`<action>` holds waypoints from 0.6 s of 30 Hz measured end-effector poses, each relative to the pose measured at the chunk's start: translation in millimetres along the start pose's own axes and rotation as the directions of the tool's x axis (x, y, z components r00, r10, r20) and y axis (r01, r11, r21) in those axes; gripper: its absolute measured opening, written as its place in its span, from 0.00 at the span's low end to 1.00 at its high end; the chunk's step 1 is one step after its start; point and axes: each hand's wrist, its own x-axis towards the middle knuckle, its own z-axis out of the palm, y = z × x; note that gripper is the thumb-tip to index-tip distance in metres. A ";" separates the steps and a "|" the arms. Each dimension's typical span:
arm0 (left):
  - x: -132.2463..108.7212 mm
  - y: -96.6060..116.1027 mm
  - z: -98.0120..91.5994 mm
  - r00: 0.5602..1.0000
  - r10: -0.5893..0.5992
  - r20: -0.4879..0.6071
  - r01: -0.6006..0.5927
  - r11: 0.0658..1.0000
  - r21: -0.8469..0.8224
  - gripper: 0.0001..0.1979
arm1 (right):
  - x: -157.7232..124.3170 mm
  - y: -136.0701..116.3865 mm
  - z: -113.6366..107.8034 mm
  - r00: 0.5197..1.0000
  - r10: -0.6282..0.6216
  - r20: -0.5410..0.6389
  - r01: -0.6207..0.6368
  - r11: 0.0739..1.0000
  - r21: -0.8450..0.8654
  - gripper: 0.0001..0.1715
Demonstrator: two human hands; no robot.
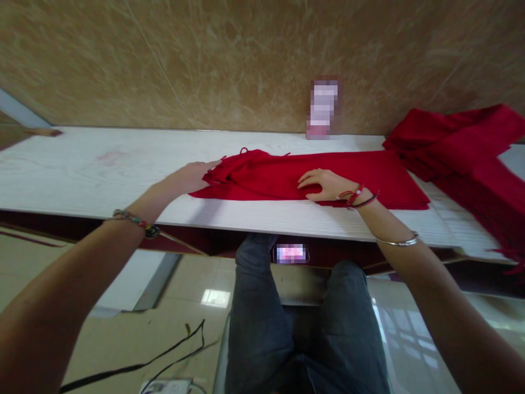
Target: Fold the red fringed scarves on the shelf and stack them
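A folded red cloth [361, 169] with a fringed, bunched left end lies lengthwise on the white wood-grain table. My left hand [194, 178] is closed on that fringed end, its forefinger stretched along the upper edge and its other fingertips partly hidden by the cloth. Resting on the middle of the cloth, my right hand [324, 185] is open, palm down, with fingers spread and slightly bent.
More red cloth [455, 142] is heaped on the right of the table [102, 175], its fringe hanging over the front edge. A marbled wall [225, 65] stands behind, with a blurred upright object [323, 106] against it. Below are a lit phone [291, 253] and a black strap [123, 369].
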 end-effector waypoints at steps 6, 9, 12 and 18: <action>18.7 -1.3 -33.8 0.928 -0.277 -0.251 0.238 0.956 -0.173 0.14 | -2.5 -1.2 -3.8 1.000 0.016 -0.021 -0.013 0.991 0.132 0.21; 29.4 1.1 -51.3 0.867 -0.413 -0.280 0.244 0.840 -0.484 0.14 | -2.9 -3.3 -3.7 0.999 0.000 0.038 -0.003 0.995 0.100 0.23; 36.5 2.9 -63.1 0.866 -0.379 -0.326 0.258 0.897 -0.358 0.15 | -2.3 -1.0 -1.6 0.999 -0.011 0.046 0.007 0.997 0.076 0.19; 31.1 -9.9 -53.8 0.906 -0.345 -0.247 0.355 0.935 -0.002 0.20 | -1.6 6.5 -0.6 0.997 0.074 -0.033 -0.067 0.980 0.185 0.13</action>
